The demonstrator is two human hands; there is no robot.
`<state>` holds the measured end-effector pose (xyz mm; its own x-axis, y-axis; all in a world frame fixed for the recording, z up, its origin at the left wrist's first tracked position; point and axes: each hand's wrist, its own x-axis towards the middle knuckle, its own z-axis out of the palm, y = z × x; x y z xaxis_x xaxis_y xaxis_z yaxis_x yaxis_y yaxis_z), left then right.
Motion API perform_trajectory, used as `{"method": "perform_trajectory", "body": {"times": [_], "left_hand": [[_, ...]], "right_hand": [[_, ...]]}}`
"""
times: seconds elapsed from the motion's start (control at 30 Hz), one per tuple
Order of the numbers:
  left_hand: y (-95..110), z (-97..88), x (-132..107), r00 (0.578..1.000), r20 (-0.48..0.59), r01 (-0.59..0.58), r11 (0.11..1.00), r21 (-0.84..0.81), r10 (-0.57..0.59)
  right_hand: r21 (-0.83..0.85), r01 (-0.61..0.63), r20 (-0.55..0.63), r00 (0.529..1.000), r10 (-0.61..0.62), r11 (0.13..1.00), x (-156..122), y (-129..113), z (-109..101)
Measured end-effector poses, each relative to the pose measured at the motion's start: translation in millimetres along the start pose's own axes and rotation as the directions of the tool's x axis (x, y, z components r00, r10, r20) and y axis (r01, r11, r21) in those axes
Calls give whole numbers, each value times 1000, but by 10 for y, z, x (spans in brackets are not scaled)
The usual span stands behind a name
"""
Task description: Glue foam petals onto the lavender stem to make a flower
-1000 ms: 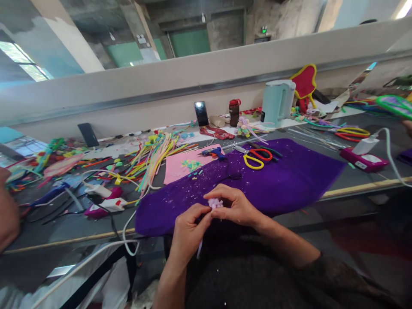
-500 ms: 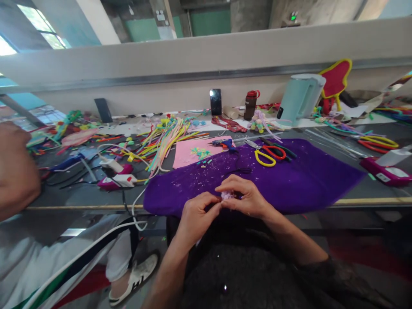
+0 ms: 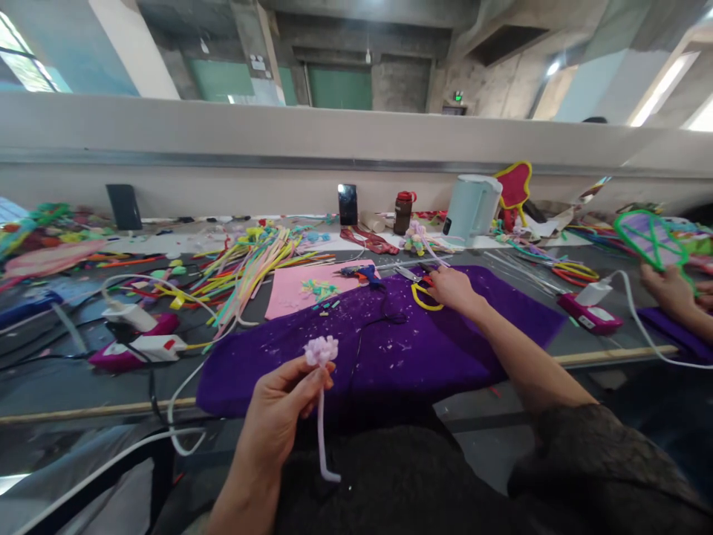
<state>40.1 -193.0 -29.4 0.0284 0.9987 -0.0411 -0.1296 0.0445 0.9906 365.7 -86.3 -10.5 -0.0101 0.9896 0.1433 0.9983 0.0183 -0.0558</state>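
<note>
A pale lilac pipe-cleaner flower with a long stem hanging down is pinched between the thumb and fingers of my left hand, above the front of the purple cloth. Its stem bends sideways at the bottom. My right hand reaches out over the cloth and has its fingers closed on the handles of a pair of scissors with red and yellow grips. The red grip is mostly covered by my hand, while the blades point to the back left. The scissors still rest on the cloth.
A blue glue gun and small cut pieces lie on a pink sheet. Pipe cleaners pile up left of it. Power strips and cables flank the cloth. A kettle stands behind. Another person's hand is at right.
My hands have separated. The left now holds the lilac flower up at the front left, and the right has moved away to the scissors. The view has tilted up and turned right.
</note>
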Motion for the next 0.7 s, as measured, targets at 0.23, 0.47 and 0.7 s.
{"method": "perform_trajectory", "body": {"times": [0.23,0.47,0.7], "left_hand": [[-59,26,4,999,32,22,999,-26,-22],[-25,40,-50,998,45,58,986,-156,-51],[-83,53,-7,996,30,90,977,-196,-86]], "right_hand": [[-126,-97,135,984,113,987,145,48,206],[-157,-78,134,986,99,985,87,171,176],[-136,-86,84,992,98,987,91,217,196]]}}
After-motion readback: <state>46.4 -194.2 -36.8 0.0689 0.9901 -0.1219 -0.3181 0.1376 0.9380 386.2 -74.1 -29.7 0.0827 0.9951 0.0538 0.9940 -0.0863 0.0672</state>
